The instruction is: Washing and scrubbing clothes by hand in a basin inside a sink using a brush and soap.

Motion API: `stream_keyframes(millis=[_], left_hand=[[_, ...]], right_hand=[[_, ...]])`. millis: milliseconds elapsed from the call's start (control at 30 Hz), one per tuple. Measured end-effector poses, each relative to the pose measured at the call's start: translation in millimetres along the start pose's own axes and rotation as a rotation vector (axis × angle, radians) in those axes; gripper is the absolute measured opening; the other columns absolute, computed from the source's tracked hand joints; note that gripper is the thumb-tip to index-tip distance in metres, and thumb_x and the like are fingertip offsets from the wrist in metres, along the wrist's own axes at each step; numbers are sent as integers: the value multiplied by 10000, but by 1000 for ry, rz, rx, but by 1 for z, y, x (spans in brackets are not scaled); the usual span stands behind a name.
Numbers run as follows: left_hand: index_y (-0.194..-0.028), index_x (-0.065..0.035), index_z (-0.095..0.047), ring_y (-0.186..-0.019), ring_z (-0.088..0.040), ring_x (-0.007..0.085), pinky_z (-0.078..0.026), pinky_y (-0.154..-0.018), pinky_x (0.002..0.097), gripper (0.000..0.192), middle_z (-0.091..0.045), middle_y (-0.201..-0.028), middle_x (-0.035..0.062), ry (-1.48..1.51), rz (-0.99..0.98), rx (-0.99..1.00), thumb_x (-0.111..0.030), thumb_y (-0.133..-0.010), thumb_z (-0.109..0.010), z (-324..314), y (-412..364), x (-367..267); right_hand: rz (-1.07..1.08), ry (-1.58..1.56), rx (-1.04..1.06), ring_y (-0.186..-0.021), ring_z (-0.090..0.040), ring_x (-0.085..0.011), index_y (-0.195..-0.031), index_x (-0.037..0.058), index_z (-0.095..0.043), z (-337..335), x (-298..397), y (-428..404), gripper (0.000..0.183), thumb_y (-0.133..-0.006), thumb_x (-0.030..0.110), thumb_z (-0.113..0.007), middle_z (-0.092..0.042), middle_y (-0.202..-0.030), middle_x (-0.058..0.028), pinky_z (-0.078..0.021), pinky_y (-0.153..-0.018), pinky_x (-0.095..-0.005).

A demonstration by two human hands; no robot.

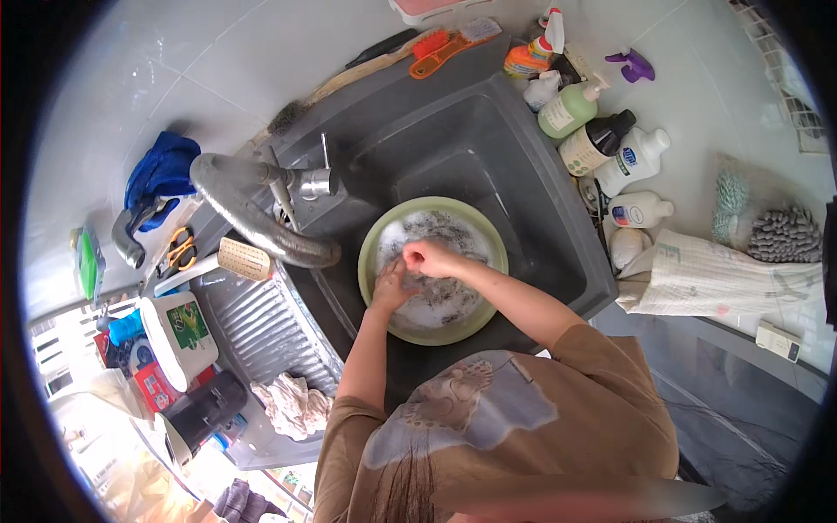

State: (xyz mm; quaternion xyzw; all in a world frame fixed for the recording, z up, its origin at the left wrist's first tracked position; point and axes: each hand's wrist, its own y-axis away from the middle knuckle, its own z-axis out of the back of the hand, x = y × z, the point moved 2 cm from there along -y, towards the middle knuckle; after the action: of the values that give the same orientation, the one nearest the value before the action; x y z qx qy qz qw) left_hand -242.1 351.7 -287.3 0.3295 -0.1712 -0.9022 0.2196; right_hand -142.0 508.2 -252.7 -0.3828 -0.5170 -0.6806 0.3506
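A pale green round basin stands in a dark grey sink. White suds and dark, mottled wet stuff, perhaps cloth, fill it. My left hand lies at the left of the suds, palm down, thumb apart from the fingers. Just above and right of it, my right hand is curled into a fist near the basin's middle. Whether the fist grips anything is hidden. To the left, a chrome faucet with a thick flexible spout bends toward the basin.
A ribbed washboard surface lies left, with a crumpled cloth, a beige brush and a white tub. An orange brush rests on the back ledge. Several bottles, including a green pump bottle, line the right side.
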Motion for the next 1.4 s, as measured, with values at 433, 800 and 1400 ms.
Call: stream_keyframes(millis=[433, 800, 1400], left_hand=[[-1029, -101, -738, -940, -701, 405, -564, -850, 503, 240, -729, -919, 191, -166, -69, -73, -251, -876, -629, 23, 32, -35], [-1511, -83, -415, -1371, -465, 268, -370, -1143, 408, 876, -486, -1483, 85, 1229, -16, 224, -262, -783, -867, 62, 63, -76], [-761, -159, -580, -482, -332, 10, -187, -421, 199, 200, -473, -641, -68, 1189, 270, 840, -121, -767, -776, 112, 42, -131]], right_hand=[[68, 807, -132, -1132, -595, -389, -1309, 164, -628, -46, -58, 33, 526, -815, 284, -766, -635, -1252, -131, -472, -949, -481], [173, -774, -108, -1228, -532, -218, -1425, 4, -412, -6, 99, 87, 631, -827, 11, -616, -547, -1286, -134, -420, -1050, -343], [1073, 866, -259, -1232, -565, -313, -1381, 220, -524, 51, 95, 102, 629, -793, 228, -750, -560, -1350, -82, -497, -997, -433]])
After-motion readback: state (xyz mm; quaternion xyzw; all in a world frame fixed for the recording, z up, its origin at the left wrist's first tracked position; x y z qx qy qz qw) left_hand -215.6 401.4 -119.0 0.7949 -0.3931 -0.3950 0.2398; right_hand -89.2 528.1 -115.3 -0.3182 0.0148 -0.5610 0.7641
